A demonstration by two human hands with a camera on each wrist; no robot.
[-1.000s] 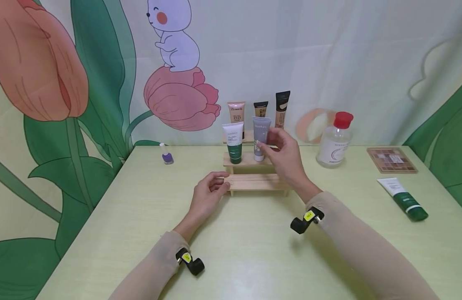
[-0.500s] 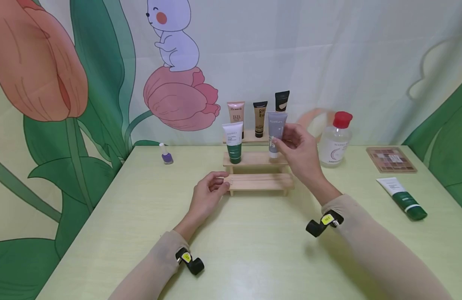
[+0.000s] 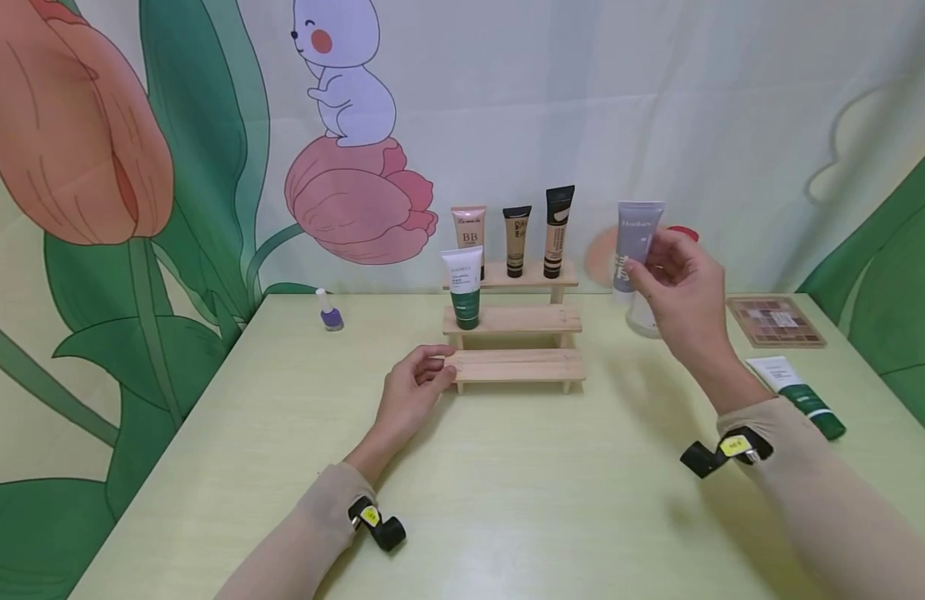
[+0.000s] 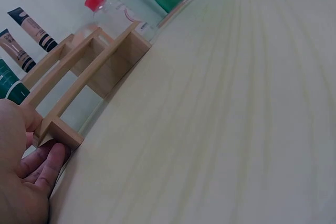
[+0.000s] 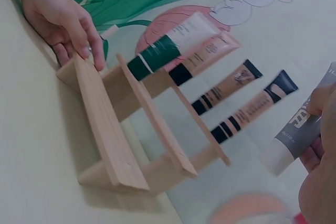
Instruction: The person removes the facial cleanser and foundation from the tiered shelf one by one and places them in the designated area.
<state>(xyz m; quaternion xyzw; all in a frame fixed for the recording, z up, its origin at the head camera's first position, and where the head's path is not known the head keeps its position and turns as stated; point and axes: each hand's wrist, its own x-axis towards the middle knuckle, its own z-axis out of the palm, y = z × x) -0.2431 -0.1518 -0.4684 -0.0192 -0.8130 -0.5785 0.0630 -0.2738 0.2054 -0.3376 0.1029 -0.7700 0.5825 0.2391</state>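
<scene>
My right hand [image 3: 687, 292] pinches a grey-blue tube [image 3: 633, 242] upright in the air, right of the wooden three-step stand [image 3: 515, 367]. In the right wrist view the grey tube [image 5: 302, 124] tilts, its white cap down. My left hand [image 3: 413, 387] holds the left end of the lowest step; in the left wrist view its thumb and fingers are around that corner of the stand [image 4: 65, 132]. A white and green tube [image 3: 464, 287] stands on the middle step. On the top step are a pink BB tube [image 3: 470, 223], a gold-black tube [image 3: 516, 242] and a taller black-capped tube [image 3: 556, 233].
A clear bottle [image 3: 642, 321] with a red cap is partly hidden behind my right hand. At the right lie a palette [image 3: 776, 322] and another white and green tube [image 3: 800, 396], partly covered by my sleeve. A purple nail polish bottle [image 3: 331, 312] stands at the left.
My right hand has carried the grey-blue tube off the middle step, to the right and slightly up. My left hand has stayed on the stand.
</scene>
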